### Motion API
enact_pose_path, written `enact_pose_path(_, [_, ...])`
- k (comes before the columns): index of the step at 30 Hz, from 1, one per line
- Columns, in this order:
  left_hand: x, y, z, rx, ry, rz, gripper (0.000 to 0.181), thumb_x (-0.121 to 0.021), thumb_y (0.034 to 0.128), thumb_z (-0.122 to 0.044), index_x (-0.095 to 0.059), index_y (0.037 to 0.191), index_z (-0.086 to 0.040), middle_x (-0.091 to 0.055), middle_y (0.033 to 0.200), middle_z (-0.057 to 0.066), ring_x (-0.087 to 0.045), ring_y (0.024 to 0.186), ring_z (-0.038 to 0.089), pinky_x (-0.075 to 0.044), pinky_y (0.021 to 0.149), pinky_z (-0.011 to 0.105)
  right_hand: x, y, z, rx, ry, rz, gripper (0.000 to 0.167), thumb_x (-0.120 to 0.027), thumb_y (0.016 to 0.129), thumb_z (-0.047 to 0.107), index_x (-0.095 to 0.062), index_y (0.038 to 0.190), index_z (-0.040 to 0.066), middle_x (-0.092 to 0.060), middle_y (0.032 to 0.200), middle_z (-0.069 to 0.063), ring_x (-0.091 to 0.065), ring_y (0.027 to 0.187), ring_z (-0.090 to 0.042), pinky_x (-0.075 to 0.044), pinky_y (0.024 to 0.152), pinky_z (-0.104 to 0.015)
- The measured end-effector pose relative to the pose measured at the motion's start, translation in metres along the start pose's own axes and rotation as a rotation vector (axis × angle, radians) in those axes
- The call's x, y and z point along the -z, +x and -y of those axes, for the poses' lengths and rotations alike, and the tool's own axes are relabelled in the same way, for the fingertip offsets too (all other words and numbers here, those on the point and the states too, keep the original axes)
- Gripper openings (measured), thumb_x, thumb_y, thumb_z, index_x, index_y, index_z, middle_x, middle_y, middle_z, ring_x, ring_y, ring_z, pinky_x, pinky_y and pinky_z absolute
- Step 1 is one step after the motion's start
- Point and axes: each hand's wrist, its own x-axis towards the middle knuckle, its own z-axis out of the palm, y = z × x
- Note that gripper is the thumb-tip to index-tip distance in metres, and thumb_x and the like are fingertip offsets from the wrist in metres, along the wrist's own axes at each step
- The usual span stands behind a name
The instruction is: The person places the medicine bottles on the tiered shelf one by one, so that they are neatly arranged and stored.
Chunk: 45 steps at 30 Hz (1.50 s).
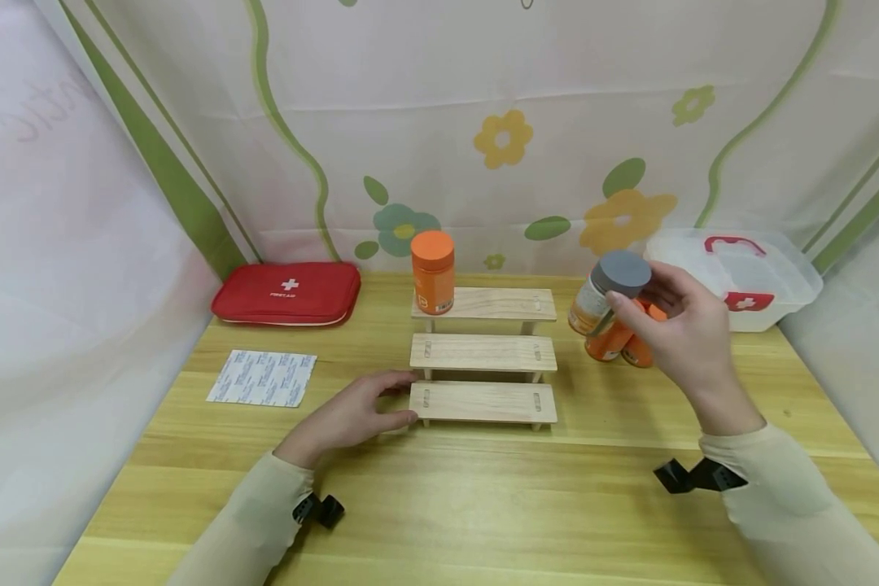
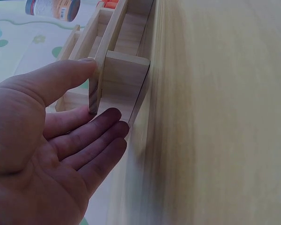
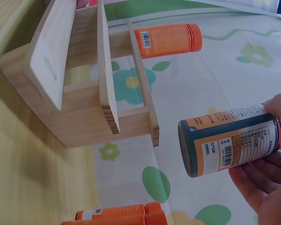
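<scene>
A three-step wooden display stand (image 1: 482, 352) stands on the table. On the left end of its top step is an orange bottle (image 1: 434, 281) with an orange lid. My left hand (image 1: 355, 415) pinches the left end of the lowest step between thumb and forefinger; the left wrist view shows the other fingers (image 2: 103, 150) extended beside it. Right of the stand, my right hand (image 1: 692, 334) grips a supplement bottle (image 1: 590, 307) with a grey lid, its label printed in white and orange. The right wrist view shows this bottle (image 3: 232, 140) held clear of the stand.
Orange bottles (image 1: 606, 346) stand below and behind my right hand. A clear box (image 1: 769, 264) with a red handle is at the back right. On the left lie a red first-aid pouch (image 1: 286, 295) and a printed white sheet (image 1: 262, 378). A flowered curtain (image 1: 410, 98) hangs behind.
</scene>
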Motion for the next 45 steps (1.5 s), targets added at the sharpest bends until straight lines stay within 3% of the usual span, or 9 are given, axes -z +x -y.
enact_pose_path(12, [0.0, 0.001, 0.001, 0.007, 0.002, -0.002, 0.061, -0.08, 0.0994, -0.033, -0.06, 0.153, -0.013, -0.062, 0.155, 0.009, -0.056, 0.147, 0.031, -0.043, 0.126, 0.057, -0.025, 0.018, 0.005, 0.023, 0.103, 0.003, 0.047, -0.083, 0.092, 0.002, -0.069, 0.136, -0.004, -0.071, 0.116, 0.014, -0.071, 0.104, -0.004, -0.057, 0.095, -0.009])
enact_pose_path(32, [-0.001, 0.0, 0.0, -0.004, 0.007, -0.003, 0.061, -0.08, 0.0994, -0.033, -0.06, 0.153, -0.012, -0.063, 0.155, 0.009, -0.057, 0.146, 0.031, -0.044, 0.125, 0.056, -0.06, 0.033, 0.004, -0.032, 0.105, 0.084, 0.051, -0.083, 0.095, 0.012, -0.066, 0.141, -0.001, -0.067, 0.118, 0.011, -0.068, 0.106, -0.001, -0.057, 0.095, -0.012])
enact_pose_path(37, [0.0, 0.0, 0.0, -0.003, 0.01, -0.003, 0.06, -0.08, 0.0993, -0.032, -0.061, 0.153, -0.012, -0.063, 0.154, 0.009, -0.057, 0.146, 0.031, -0.044, 0.125, 0.056, -0.067, 0.036, 0.003, -0.008, 0.117, 0.094, 0.051, -0.083, 0.094, 0.01, -0.067, 0.141, -0.001, -0.068, 0.116, 0.013, -0.068, 0.105, -0.001, -0.057, 0.091, -0.01])
enact_pose_path(45, [0.0, 0.001, 0.001, 0.01, 0.003, -0.001, 0.06, -0.081, 0.0992, -0.033, -0.061, 0.153, -0.013, -0.063, 0.155, 0.008, -0.056, 0.147, 0.031, -0.043, 0.126, 0.057, -0.074, 0.038, 0.004, 0.005, 0.146, 0.136, 0.049, -0.082, 0.095, 0.009, -0.066, 0.14, -0.004, -0.071, 0.124, -0.01, -0.068, 0.107, -0.003, -0.056, 0.095, -0.01])
